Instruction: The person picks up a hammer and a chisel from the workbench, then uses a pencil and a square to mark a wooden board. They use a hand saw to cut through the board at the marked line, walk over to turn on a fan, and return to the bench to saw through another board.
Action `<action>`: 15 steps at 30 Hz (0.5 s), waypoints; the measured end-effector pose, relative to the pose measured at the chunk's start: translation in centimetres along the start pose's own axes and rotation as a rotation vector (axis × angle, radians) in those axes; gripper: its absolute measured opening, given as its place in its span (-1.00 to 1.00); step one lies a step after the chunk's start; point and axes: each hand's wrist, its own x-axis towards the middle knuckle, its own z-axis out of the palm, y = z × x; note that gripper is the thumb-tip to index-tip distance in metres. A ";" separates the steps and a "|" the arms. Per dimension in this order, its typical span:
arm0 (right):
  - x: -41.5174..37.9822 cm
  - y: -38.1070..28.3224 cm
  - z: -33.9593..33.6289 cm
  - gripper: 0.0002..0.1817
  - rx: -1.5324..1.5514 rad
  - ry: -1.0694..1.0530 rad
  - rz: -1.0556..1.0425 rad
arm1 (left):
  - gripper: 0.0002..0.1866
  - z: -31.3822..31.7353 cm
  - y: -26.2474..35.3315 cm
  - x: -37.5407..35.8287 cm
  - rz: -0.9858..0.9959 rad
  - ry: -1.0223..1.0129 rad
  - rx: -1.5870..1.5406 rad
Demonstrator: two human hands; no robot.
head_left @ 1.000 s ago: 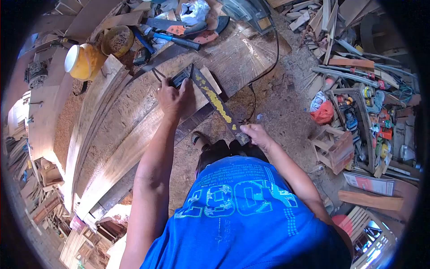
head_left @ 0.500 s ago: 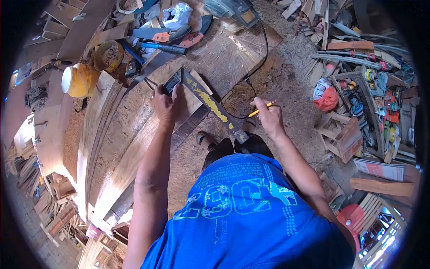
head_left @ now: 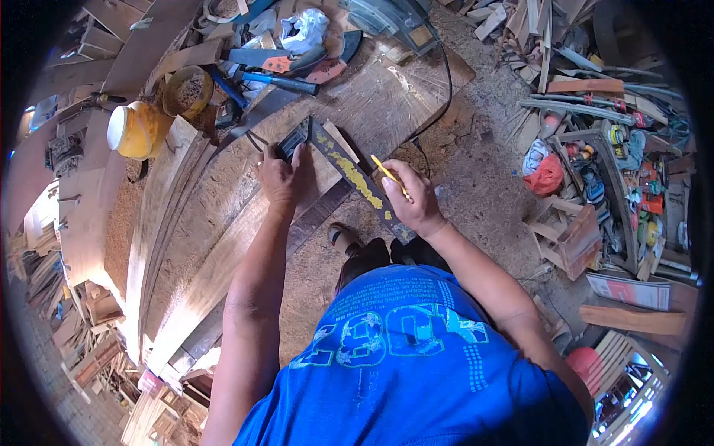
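Note:
A dark carpenter's square (head_left: 350, 172) with worn yellow paint lies slanted across a curved wooden plank (head_left: 242, 215). My left hand (head_left: 280, 177) grips the square's handle at its upper left end, pressed against the wood. In my right hand (head_left: 416, 204) is a yellow pencil (head_left: 390, 178), its upper end pointing up and left, close to the square's right edge. A thin wood strip (head_left: 340, 141) lies just beyond the square.
Behind the square are a blue-handled hammer (head_left: 279, 82), a saw (head_left: 260, 58), a power tool (head_left: 394, 22) and its cord. A yellow bucket (head_left: 140, 130) stands at the left. Right, a small wooden stool (head_left: 567, 234) and a red bag (head_left: 543, 172) are on the floor.
My right hand has moved left and turned, bringing the pencil beside the square. My left hand stays on the square's handle. The whole view has shifted slightly.

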 end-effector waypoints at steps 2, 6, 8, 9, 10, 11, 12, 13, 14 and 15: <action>0.2 0.4 0.8 -0.73 0.011 -0.014 0.024 | -0.37 -0.2 0.4 0.0 -0.011 -0.015 -0.003; 0.2 0.4 1.3 -0.73 0.059 -0.008 0.146 | -0.35 -0.4 0.4 0.1 -0.021 -0.004 -0.022; 0.2 0.5 1.3 -0.72 0.071 0.017 0.160 | -0.33 -0.4 0.1 0.1 0.019 -0.041 -0.012; 0.3 0.4 1.2 -0.72 0.078 0.001 0.182 | -0.33 -0.6 0.4 0.1 0.017 -0.039 -0.014; 0.4 0.4 1.1 -0.71 0.086 -0.015 0.204 | -0.32 -0.7 0.7 0.1 -0.014 -0.025 -0.020; 0.7 0.4 1.3 -0.71 0.085 -0.015 0.201 | -0.31 -0.9 1.1 0.1 -0.045 -0.010 -0.026; 1.0 0.3 1.6 -0.71 0.065 -0.020 0.149 | -0.31 -1.1 1.4 0.0 -0.044 -0.007 -0.026; 1.5 0.2 1.9 -0.70 0.044 -0.024 0.094 | -0.31 -1.3 1.7 -0.1 -0.075 -0.011 -0.046; 1.9 0.0 2.2 -0.68 0.055 -0.025 0.056 | -0.32 -1.6 1.9 0.0 -0.106 -0.014 -0.066; 2.4 0.3 2.8 -0.68 0.057 -0.024 0.049 | -0.32 -1.5 1.7 0.1 -0.105 -0.007 -0.065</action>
